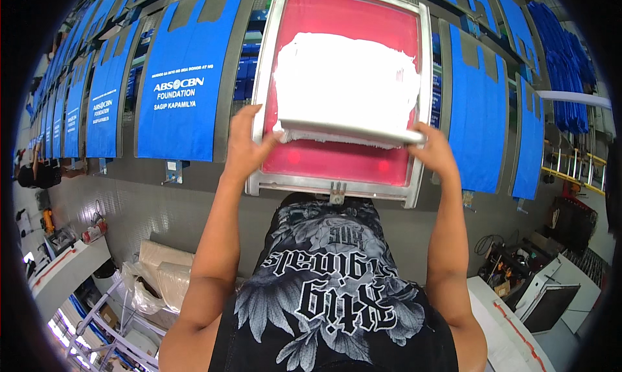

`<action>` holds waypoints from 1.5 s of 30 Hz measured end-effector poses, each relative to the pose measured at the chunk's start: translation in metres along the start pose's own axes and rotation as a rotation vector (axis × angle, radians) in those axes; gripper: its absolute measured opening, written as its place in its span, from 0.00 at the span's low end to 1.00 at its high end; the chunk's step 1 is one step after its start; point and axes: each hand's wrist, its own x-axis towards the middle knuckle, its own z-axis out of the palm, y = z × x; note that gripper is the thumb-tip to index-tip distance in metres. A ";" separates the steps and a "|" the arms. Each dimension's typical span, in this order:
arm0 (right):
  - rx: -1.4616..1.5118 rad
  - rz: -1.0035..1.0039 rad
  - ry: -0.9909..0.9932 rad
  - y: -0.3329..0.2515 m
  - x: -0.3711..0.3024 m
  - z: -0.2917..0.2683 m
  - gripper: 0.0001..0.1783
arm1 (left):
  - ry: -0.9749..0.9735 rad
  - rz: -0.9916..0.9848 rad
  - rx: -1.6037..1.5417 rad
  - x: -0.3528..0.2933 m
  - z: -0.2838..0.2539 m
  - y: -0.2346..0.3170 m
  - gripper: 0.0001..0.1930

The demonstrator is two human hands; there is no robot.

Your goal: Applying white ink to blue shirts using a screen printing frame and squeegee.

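In front of me lies a screen-printing frame (258, 87), metal-edged, with pink mesh (337, 168). White ink (346, 80) covers much of the mesh. Across the ink's near edge runs a long metal squeegee (350, 131). My right hand (435, 153) is closed on the squeegee's right end, by the right rail. On the left rail rests my left hand (245, 144), its fingers hooked over the rail and its thumb reaching in beside the squeegee's left end. Whatever lies under the frame is hidden.
Blue bag-shaped cloths (184, 74) lie on grey boards on both sides. Metal brackets (173, 171) stick out from the near edge. More blue cloths (567, 67) hang at right. Wrapped boards (165, 268) stand low at left, and a white table (502, 320) at lower right.
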 end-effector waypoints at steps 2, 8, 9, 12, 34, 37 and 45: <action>-0.238 -0.126 0.071 -0.024 -0.016 0.016 0.17 | -0.287 0.202 0.110 0.013 -0.006 0.032 0.26; -0.231 -0.195 0.007 -0.040 0.015 0.001 0.18 | -0.509 0.267 0.376 0.071 0.003 0.030 0.14; -0.243 -0.344 0.225 -0.033 0.034 0.000 0.15 | -0.384 0.309 0.309 0.086 0.005 0.029 0.11; -0.344 -0.307 0.237 -0.055 0.099 -0.011 0.16 | -0.130 0.386 0.354 0.140 0.018 0.000 0.16; -0.436 -0.224 0.180 -0.053 0.193 0.006 0.24 | -0.260 0.071 0.408 0.203 0.037 -0.041 0.16; -0.408 -0.270 0.208 -0.050 0.207 -0.013 0.22 | -0.340 0.017 0.422 0.229 0.032 -0.028 0.16; -0.271 -0.191 0.004 -0.050 0.055 0.047 0.23 | -0.340 0.202 0.307 0.056 0.013 -0.034 0.20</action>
